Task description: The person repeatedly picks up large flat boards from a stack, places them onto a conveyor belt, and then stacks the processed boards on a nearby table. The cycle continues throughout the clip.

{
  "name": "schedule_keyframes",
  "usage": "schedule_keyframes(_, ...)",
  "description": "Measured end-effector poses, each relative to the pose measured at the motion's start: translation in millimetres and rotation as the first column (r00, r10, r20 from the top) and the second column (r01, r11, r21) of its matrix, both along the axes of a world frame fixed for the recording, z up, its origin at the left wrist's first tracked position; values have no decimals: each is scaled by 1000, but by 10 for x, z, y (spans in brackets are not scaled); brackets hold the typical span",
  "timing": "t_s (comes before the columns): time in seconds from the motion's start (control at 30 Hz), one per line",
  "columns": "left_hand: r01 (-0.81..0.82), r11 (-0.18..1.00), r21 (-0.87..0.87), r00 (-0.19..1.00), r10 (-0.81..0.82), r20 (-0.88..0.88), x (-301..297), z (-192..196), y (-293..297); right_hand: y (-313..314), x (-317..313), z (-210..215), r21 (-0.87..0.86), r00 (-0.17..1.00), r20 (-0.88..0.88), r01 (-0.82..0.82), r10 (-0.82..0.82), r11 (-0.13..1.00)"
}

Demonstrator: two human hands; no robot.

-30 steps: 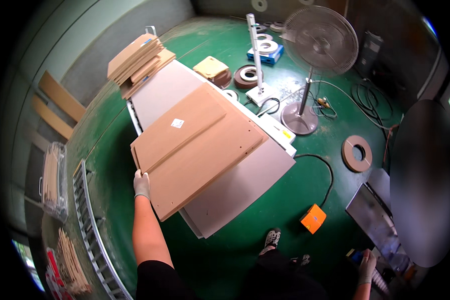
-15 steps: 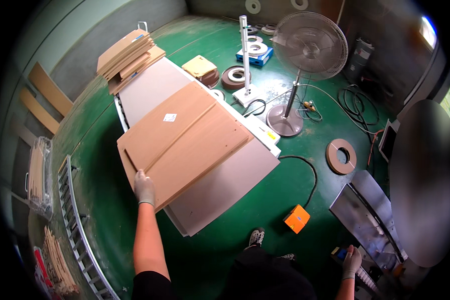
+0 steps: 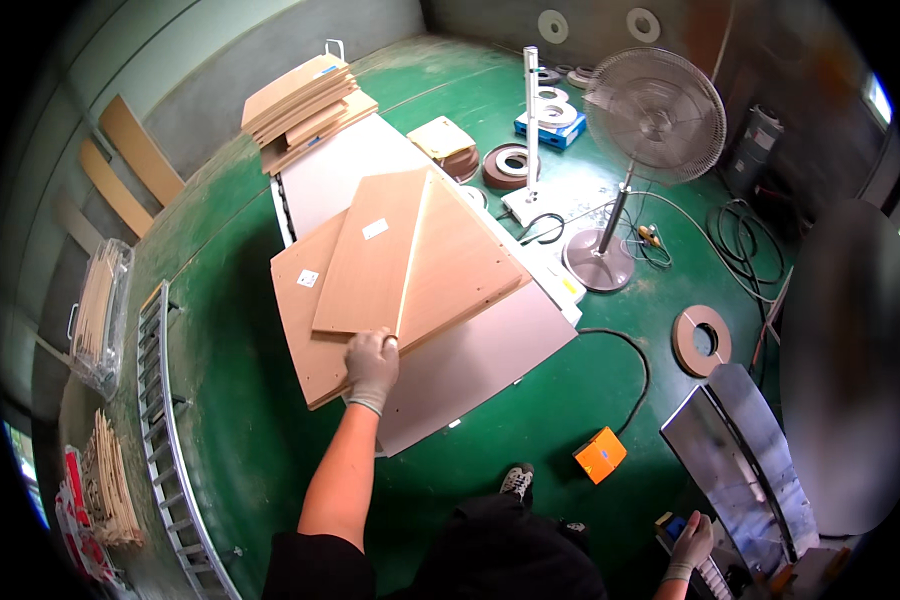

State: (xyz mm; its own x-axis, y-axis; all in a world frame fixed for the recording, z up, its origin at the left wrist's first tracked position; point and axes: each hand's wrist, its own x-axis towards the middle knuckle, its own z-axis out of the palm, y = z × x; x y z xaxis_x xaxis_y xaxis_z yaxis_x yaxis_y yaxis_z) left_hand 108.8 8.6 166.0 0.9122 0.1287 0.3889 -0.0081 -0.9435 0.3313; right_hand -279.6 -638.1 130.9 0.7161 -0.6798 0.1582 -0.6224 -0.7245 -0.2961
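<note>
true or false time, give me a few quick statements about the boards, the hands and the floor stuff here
1. The left hand in a pale glove grips the near edge of the top wooden board. True.
2. The right hand rests on the same board. False: it is low at the right, by a metal sheet.
3. The pedestal fan lies tipped over. False: it stands upright.
4. An orange box sits on the green floor. True.
5. The white table is bare. False: boards lie on it.
</note>
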Motion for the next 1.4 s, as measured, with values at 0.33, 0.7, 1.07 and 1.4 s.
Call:
schedule_keyframes(0.33,-531,833,-157,805,438,-402,677,240,847,-35,-49,43,103,1000,10,18,-19,995)
schedule_keyframes(0.7,-494,801,-337,852,370,-370,-5,42,-229,9,-5,33,10,998,-7,69,-69,998)
schedule_keyframes(1.07,-584,-161,-795,806,1,-592,-116,-167,-324,17,-28,29,29,994,75,74,-76,997)
schedule_keyframes(1.4,-423,-232,-876,903,-182,-388,-1086,-355,-389,43,-17,75,-8,995,92,34,-33,999)
